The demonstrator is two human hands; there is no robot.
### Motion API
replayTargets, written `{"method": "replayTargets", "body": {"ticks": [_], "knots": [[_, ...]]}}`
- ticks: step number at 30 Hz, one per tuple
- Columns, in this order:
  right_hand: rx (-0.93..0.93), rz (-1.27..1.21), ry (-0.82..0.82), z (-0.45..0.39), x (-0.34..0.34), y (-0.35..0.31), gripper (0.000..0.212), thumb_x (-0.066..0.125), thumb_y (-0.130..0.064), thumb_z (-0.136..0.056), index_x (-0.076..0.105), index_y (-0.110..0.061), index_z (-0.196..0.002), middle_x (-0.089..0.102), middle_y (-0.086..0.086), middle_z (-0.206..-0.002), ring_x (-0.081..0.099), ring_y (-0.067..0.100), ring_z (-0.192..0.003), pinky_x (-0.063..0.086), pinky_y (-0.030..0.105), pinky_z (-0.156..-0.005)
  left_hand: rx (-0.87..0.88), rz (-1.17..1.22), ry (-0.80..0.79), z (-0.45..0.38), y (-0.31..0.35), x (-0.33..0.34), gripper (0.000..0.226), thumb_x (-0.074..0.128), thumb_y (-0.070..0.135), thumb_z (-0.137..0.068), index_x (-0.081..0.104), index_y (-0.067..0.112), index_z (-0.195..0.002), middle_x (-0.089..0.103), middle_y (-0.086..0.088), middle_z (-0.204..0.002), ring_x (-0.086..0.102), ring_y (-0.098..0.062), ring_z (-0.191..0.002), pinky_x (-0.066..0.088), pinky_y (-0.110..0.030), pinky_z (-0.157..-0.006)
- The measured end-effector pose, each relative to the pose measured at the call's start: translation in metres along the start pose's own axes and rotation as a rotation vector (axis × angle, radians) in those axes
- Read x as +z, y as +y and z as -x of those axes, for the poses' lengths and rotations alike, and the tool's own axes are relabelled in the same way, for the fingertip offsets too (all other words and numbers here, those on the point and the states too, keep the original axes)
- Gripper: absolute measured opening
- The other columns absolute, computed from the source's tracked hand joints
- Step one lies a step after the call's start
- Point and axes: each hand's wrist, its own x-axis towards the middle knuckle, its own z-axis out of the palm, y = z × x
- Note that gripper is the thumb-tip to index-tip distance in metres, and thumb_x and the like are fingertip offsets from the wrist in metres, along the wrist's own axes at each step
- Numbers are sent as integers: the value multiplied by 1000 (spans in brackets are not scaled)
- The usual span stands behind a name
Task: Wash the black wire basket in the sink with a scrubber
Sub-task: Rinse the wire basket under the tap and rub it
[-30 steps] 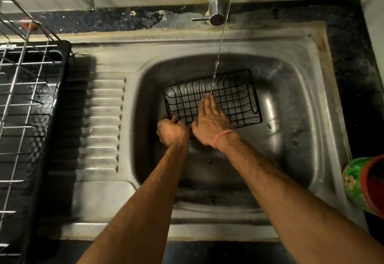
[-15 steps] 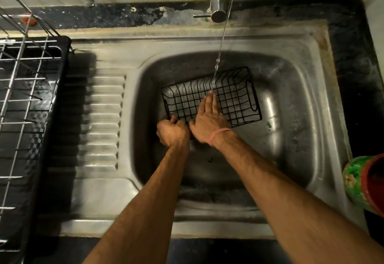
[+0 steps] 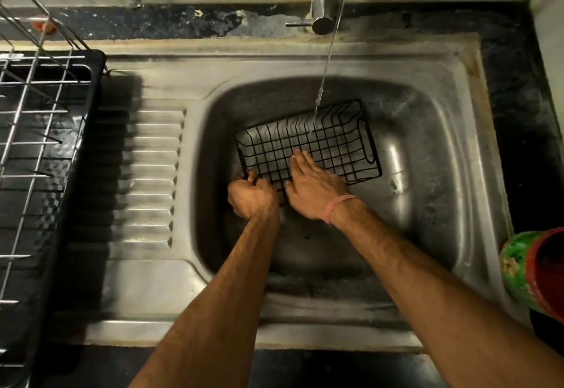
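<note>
Black wire basket corner gripped by left hand; right hand flat, fingers straight. Basket should be steadied under stream; no scrubber seen.

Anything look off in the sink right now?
No scrubber shows: the right hand lies flat on the black wire basket, and the left hand grips its corner. The basket sits skewed under the running water.
</note>
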Motion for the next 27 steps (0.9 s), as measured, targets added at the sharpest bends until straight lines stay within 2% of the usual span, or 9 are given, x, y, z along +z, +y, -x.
{"method": "replayTargets", "body": {"ticks": [4, 8, 10, 13, 16, 19, 22, 25, 27], "knots": [[183, -46, 156, 0, 1, 6, 79, 36, -46, -108, 2, -7, -168, -12, 11, -176, 0, 25, -163, 27, 46, -127, 31, -5, 25, 3, -3, 1, 25, 63, 1, -89, 57, 18, -71, 58, 5, -72, 67, -25, -83, 61, -40, -94], [238, -31, 185, -8, 3, -4, 88, 37, -49, -104, -4, -1, -166, -14, 20, -174, -7, 32, -163, 13, 47, -132, 45, 16, 46, -2, -9, 3, 26, 63, 2, -88, 55, 20, -70, 66, -1, -83, 72, -29, -92, 61, -42, -96], [184, -1, 179, -11, 4, 0, 89, 37, -49, -103, -4, -1, -166, -14, 20, -174, -10, 31, -163, 8, 46, -133, 40, 16, 29, -3, -11, 3, 16, 64, 3, -87, 66, 19, -84, 70, -3, -97, 72, -26, -99, 59, -41, -100], [115, 55, 143, -13, 3, 10, 95, 39, -55, -101, -5, -3, -166, -15, 18, -174, -12, 28, -163, 6, 45, -133, 77, -19, -16, -1, -13, -5, 54, 72, 2, -82, 61, 16, -133, 63, -9, -133, 62, -31, -126, 49, -40, -114], [84, 66, 125, -14, 4, 16, 110, 47, -69, -95, -6, -5, -166, -17, 15, -174, -13, 27, -162, 7, 45, -133, 254, -11, -113, 12, -1, -18, 88, 75, 1, -73, 38, 19, -150, 48, -17, -148, 49, -37, -136, 41, -45, -119], [2, 84, 125, -10, 0, 20, 112, 53, -66, -92, -5, -6, -167, -16, 14, -174, -11, 25, -163, 11, 46, -133, 598, -95, -146, 8, 26, -28, 100, 83, 6, -72, 34, 21, -159, 45, -11, -157, 43, -29, -145, 38, -43, -124], [-91, 103, 110, 1, -10, 26, 106, 56, -61, -93, -1, -12, -169, -12, 8, -176, -5, 21, -163, 8, 38, -132, 910, -490, -188, -12, 60, -23, 80, 83, 14, -79, 52, 26, -152, 61, 0, -146, 54, -23, -137, 47, -44, -117], [-171, 133, 113, 6, -15, 30, 104, 56, -63, -91, 5, -17, -170, -1, 6, -177, 7, 22, -163, 18, 36, -129, 862, -786, -495, -29, 83, -8, 54, 83, 30, -88, 63, 36, -139, 71, 5, -132, 68, -22, -120, 59, -44, -103], [-195, 142, 127, 4, -17, 31, 104, 57, -66, -85, 14, -21, -169, 16, 7, -176, 29, 25, -156, 31, 36, -124, 837, -848, -637, -41, 79, -2, 33, 74, 46, -97, 67, 38, -128, 72, 5, -121, 70, -23, -110, 60, -45, -98]]}}
